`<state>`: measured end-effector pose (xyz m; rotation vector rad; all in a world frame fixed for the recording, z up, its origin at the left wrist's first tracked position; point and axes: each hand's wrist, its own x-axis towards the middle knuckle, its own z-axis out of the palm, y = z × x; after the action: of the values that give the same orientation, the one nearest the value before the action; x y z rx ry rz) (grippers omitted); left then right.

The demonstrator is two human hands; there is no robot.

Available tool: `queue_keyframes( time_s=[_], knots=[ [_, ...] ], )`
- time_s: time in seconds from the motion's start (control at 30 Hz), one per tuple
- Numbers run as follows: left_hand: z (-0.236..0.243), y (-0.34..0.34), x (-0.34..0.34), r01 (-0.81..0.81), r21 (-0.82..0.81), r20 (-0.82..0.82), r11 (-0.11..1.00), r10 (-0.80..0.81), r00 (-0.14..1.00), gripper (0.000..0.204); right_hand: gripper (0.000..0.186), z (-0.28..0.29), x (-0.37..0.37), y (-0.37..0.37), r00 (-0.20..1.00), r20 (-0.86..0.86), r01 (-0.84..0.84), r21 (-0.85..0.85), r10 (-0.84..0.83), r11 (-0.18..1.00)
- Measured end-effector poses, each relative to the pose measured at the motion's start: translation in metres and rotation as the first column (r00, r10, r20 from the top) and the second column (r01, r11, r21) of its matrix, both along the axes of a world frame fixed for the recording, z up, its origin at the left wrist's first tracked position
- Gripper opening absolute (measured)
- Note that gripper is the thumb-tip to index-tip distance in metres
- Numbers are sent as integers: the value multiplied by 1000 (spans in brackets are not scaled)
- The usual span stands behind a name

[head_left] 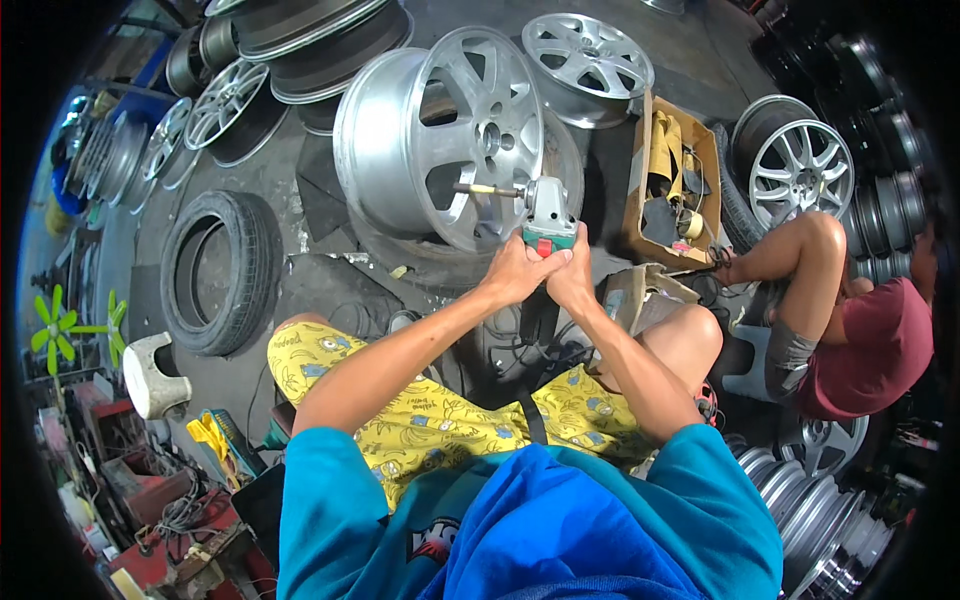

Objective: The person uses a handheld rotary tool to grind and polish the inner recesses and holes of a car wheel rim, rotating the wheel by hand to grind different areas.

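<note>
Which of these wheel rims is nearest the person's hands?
The big silver rim straight ahead, just beyond the shaft of the power tool; the others all sit farther away.

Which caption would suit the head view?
Left hand and right hand grip an angle grinder near a silver alloy wheel.

Both arms point(350, 385) are bare below the shoulders and reach forward, converging ahead of the torso (together they make a rough wedge). The left forearm point(430, 333) slants up and to the right; the right forearm point(632, 362) angles up and to the left, somewhat steeper. At the tip, the left hand point(522, 269) and right hand point(571, 272) meet side by side, both curled in a grip, the left thumb point(553, 262) pointing toward the right hand.
</note>
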<state>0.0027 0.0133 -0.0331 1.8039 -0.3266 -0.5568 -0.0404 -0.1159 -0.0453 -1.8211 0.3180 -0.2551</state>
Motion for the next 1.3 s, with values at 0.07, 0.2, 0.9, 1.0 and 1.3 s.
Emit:
queue_keyframes(
  time_s=[0.07,0.2,0.9,1.0,1.3],
  knots=[
    [-3,1,-1,12,11,-3,1000,-12,1000,70,69,0,-3,3,1000,-12,12,-5,-12,1000],
    [-11,3,-32,-140,83,69,987,135,988,62,69,-5,-25,6,997,-69,-30,24,32,999],
    [12,9,-29,80,334,-81,939,-56,995,104,52,-31,-26,-11,983,-141,-15,575,117,818],
    [23,22,-32,175,284,-119,943,-146,982,96,43,-10,-36,-18,936,-295,-19,500,191,866],
    [-30,50,-24,203,333,-124,921,-171,977,69,40,-3,-31,-47,940,-312,90,619,139,780]
  ],
)
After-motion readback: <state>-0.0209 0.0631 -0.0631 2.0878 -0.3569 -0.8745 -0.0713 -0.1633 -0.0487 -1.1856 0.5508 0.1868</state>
